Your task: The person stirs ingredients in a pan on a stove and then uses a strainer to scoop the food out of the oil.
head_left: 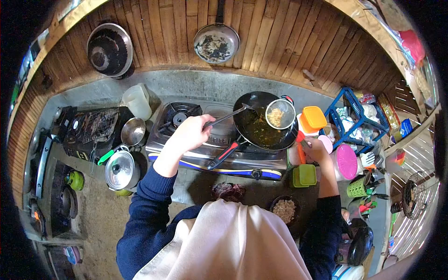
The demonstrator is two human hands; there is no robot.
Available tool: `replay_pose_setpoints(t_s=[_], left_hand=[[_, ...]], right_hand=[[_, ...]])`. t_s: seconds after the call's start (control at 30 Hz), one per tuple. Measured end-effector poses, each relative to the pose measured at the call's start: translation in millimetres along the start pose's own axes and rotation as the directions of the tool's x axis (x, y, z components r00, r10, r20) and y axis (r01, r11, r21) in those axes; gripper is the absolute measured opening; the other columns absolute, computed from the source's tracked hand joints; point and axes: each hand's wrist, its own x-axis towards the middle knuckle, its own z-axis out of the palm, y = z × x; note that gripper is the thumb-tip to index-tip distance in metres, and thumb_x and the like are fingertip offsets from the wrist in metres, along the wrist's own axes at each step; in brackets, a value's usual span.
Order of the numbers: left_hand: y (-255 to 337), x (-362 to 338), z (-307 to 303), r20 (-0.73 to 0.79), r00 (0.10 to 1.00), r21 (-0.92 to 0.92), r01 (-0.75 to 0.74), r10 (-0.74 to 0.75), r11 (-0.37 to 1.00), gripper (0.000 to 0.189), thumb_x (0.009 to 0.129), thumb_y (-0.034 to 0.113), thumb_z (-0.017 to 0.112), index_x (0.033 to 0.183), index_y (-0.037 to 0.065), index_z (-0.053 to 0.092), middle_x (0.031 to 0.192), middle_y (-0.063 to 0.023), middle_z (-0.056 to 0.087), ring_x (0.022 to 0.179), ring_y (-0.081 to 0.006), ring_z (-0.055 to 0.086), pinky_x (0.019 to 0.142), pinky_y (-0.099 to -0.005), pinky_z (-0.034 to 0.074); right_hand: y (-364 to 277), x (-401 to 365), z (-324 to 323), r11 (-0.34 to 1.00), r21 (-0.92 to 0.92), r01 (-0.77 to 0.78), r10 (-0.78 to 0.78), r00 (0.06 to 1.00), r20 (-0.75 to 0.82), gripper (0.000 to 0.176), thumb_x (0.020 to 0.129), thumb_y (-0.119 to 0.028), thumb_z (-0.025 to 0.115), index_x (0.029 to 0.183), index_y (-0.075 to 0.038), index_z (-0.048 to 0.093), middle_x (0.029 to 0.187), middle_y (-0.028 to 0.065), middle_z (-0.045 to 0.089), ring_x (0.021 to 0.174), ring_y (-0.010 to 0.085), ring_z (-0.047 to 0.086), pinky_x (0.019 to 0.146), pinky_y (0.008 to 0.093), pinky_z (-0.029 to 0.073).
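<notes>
My left hand is closed around the dark handle of a spatula, whose far end reaches into the black frying pan. In my right hand is the red handle of a strainer, held over the right side of the pan. Small golden-brown bits of food lie in the strainer's mesh. Dark oil with more loose bits covers the pan's bottom. The pan sits on the right burner of a gas stove, its red and black handle pointing toward me.
Left of the stove stand a lidded pot, a steel bowl and a grill rack. Orange, green and pink containers crowd the right, before a blue basket. A bowl of brownish food is near me.
</notes>
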Motion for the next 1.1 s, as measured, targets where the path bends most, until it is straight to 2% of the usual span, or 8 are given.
replay_pose_setpoints(t_s=[0.13, 0.3, 0.4, 0.47, 0.57, 0.7, 0.83, 1.1], left_hand=[[0.7, 1.7, 7.3, -0.020, 0.999, 0.010, -0.042, 0.042, 0.999, 0.027, 0.077, 0.009, 0.056, 0.102, -0.001, 0.060, 0.078, -0.0231, 0.062, 0.076, -0.0369, 0.062, 0.070, -0.0409, 0.048], [3.6, 4.1, 11.5, 0.014, 1.000, 0.051, 0.022, -0.023, 0.998, 0.019, 0.077, 0.011, 0.057, 0.094, 0.000, 0.058, 0.074, -0.0219, 0.061, 0.075, -0.0374, 0.061, 0.069, -0.0430, 0.047], [-1.2, 5.1, 15.3, -0.010, 1.000, 0.087, 0.001, 0.000, 0.996, 0.018, 0.077, 0.011, 0.058, 0.092, 0.001, 0.058, 0.073, -0.0217, 0.061, 0.075, -0.0375, 0.061, 0.069, -0.0437, 0.047], [-4.5, 5.3, 16.9, -0.015, 1.000, 0.109, -0.004, 0.006, 0.994, 0.020, 0.077, 0.012, 0.059, 0.094, 0.001, 0.059, 0.072, -0.0217, 0.061, 0.074, -0.0369, 0.062, 0.067, -0.0428, 0.047], [-2.4, 4.6, 15.7, -0.016, 1.000, 0.126, 0.018, -0.017, 0.992, 0.021, 0.077, 0.012, 0.059, 0.094, 0.001, 0.059, 0.072, -0.0219, 0.061, 0.074, -0.0370, 0.062, 0.067, -0.0429, 0.047], [-5.1, 4.0, 15.9, -0.048, 0.999, 0.103, -0.004, 0.009, 0.995, 0.019, 0.076, 0.010, 0.058, 0.092, 0.000, 0.058, 0.072, -0.0223, 0.061, 0.075, -0.0376, 0.062, 0.068, -0.0434, 0.048], [-3.8, 4.8, 14.1, -0.079, 0.996, 0.097, -0.043, 0.051, 0.994, 0.019, 0.077, 0.009, 0.058, 0.093, 0.000, 0.058, 0.071, -0.0221, 0.061, 0.074, -0.0372, 0.062, 0.068, -0.0429, 0.048], [-1.8, 8.2, 12.8, -0.087, 0.996, 0.061, -0.015, 0.020, 0.998, 0.020, 0.078, 0.009, 0.057, 0.095, 0.000, 0.058, 0.070, -0.0212, 0.061, 0.073, -0.0366, 0.062, 0.066, -0.0420, 0.047]], right_hand=[[0.2, -2.7, 17.1, 0.978, -0.187, -0.088, 0.047, 0.976, -0.211, 0.014, 0.078, -0.015, 0.056, 0.084, -0.003, 0.060, 0.074, 0.0222, 0.061, 0.071, 0.0386, 0.060, 0.063, 0.0434, 0.047], [-4.4, 5.4, 53.1, 0.978, -0.123, -0.169, 0.128, 0.950, -0.283, 0.014, 0.077, -0.012, 0.057, 0.085, 0.000, 0.059, 0.077, 0.0228, 0.062, 0.075, 0.0403, 0.060, 0.066, 0.0441, 0.048], [-17.3, 8.8, 56.0, 0.995, 0.007, -0.103, 0.103, 0.977, -0.187, 0.015, 0.078, -0.011, 0.054, 0.088, 0.000, 0.060, 0.075, 0.0227, 0.062, 0.065, 0.0355, 0.063, 0.062, 0.0450, 0.049], [-57.1, 2.5, 34.9, 0.961, 0.163, -0.224, 0.225, 0.974, 0.010, 0.025, 0.079, -0.011, 0.057, 0.101, 0.001, 0.061, 0.075, 0.0213, 0.064, 0.053, 0.0289, 0.063, 0.054, 0.0388, 0.051], [-69.7, 4.4, 40.7, 0.948, 0.267, -0.170, 0.166, 0.985, 0.040, 0.035, 0.079, -0.011, 0.060, 0.110, 0.005, 0.057, 0.075, 0.0193, 0.065, 0.046, 0.0210, 0.061, 0.047, 0.0334, 0.050], [-91.9, 0.6, 41.9, 0.885, 0.392, -0.253, 0.198, 0.964, 0.176, 0.041, 0.080, -0.011, 0.061, 0.115, 0.009, 0.054, 0.073, 0.0171, 0.065, 0.047, 0.0162, 0.060, 0.045, 0.0292, 0.048], [-82.9, -1.1, 39.6, 0.762, 0.590, -0.266, 0.140, 0.958, 0.251, 0.031, 0.081, -0.012, 0.062, 0.108, 0.004, 0.059, 0.062, 0.0065, 0.059, 0.043, 0.0111, 0.052, 0.041, 0.0258, 0.041], [-56.1, -8.5, 9.4, 0.789, 0.537, -0.300, 0.245, 0.954, 0.173, 0.017, 0.079, -0.014, 0.065, 0.089, 0.000, 0.064, 0.059, 0.0033, 0.056, 0.045, 0.0104, 0.050, 0.043, 0.0271, 0.039]])
